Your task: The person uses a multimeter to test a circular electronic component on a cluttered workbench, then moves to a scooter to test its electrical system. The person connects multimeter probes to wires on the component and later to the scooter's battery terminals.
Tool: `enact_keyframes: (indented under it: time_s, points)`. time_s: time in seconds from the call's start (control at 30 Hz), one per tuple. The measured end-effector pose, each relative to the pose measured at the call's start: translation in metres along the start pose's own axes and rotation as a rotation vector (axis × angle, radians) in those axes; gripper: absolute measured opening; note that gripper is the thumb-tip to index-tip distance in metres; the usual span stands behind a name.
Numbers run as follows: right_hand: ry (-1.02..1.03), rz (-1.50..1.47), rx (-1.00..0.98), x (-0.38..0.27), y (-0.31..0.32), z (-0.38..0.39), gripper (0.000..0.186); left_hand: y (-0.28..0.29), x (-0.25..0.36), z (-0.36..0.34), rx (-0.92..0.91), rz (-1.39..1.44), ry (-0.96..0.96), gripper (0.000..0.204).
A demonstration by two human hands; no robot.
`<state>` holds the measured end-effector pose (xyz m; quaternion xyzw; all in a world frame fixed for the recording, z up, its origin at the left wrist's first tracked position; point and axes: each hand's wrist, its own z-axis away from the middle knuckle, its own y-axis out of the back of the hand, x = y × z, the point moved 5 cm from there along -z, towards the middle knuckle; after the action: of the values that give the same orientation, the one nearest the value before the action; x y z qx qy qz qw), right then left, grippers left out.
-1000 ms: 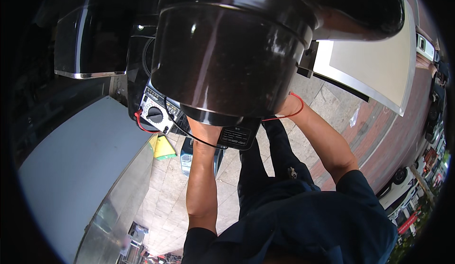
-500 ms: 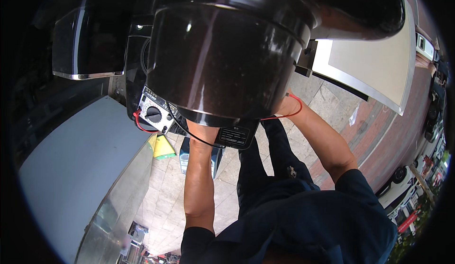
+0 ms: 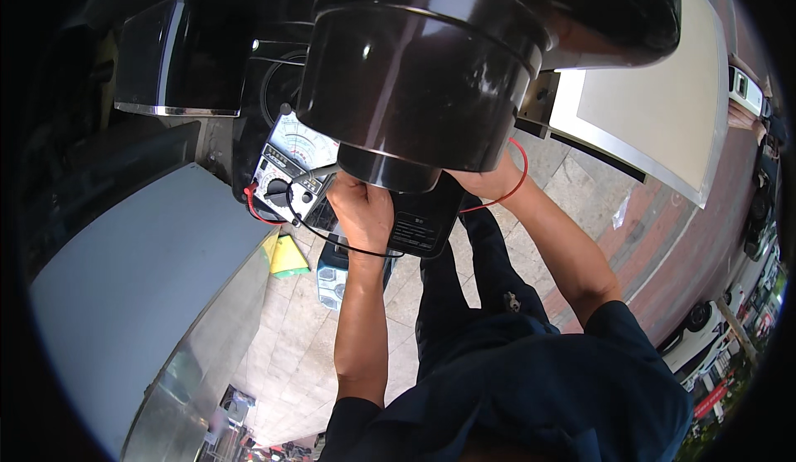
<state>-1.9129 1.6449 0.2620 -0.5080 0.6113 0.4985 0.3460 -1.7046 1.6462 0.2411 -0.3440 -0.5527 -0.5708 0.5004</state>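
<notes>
A large glossy black cylindrical housing (image 3: pixel 414 89) fills the upper middle and covers parts of both hands. Below its narrower lower end, my left hand (image 3: pixel 362 209) is closed, fingers curled; whatever they hold is hidden. A short grey bar shows beside its knuckles. My right hand (image 3: pixel 491 182) reaches behind the housing's right side, its fingers out of sight. A red test lead (image 3: pixel 524 172) loops by that hand. An analog multimeter (image 3: pixel 290 167) with a dial and needle scale lies left of my left hand. Its black test lead (image 3: pixel 332 234) crosses my left wrist toward a black panel (image 3: pixel 423 221) with a printed label.
A grey-blue flat surface (image 3: pixel 141 246) stands at the left. At the right is a cream panel (image 3: pixel 655 89) with a metal edge. A blue-grey case (image 3: pixel 332 279) and a yellow packet (image 3: pixel 288 255) are on the paving below. Parked vehicles line the far right.
My left hand has come further into sight beneath the housing. More of the multimeter, including its scale, now shows. The housing appears shifted up and its lower end narrower.
</notes>
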Motion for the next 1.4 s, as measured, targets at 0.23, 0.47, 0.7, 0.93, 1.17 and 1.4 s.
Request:
enact_keyframes:
  time_s: [0.23, 0.47, 0.7, 0.93, 1.17, 1.4]
  points:
    - [0.0, 0.004, 0.108, -0.006, 0.002, 0.007, 0.012, -0.001, -0.017, 0.028, 0.002, 0.031, 0.068, 0.033]
    - [-0.12, -0.168, 0.078, 0.002, 0.005, 0.012, 0.014, 0.002, -0.021, 0.035, 0.015, 0.035, 0.022, 0.03]
    - [-0.078, -0.225, 0.144, 0.001, 0.007, 0.023, 0.016, -0.002, -0.039, 0.031, 0.124, 0.127, 0.017, 0.023]
    - [-0.015, -0.105, 0.163, -0.004, 0.01, 0.017, 0.016, -0.006, -0.028, 0.031, 0.058, 0.002, -0.024, 0.035]
    - [0.021, -0.002, 0.177, -0.004, 0.007, 0.016, 0.024, -0.007, -0.029, 0.025, 0.054, -0.053, -0.117, 0.043]
    - [0.012, 0.236, 0.293, -0.002, 0.009, 0.038, 0.024, 0.007, -0.011, 0.05, -0.066, 0.004, -0.101, 0.043]
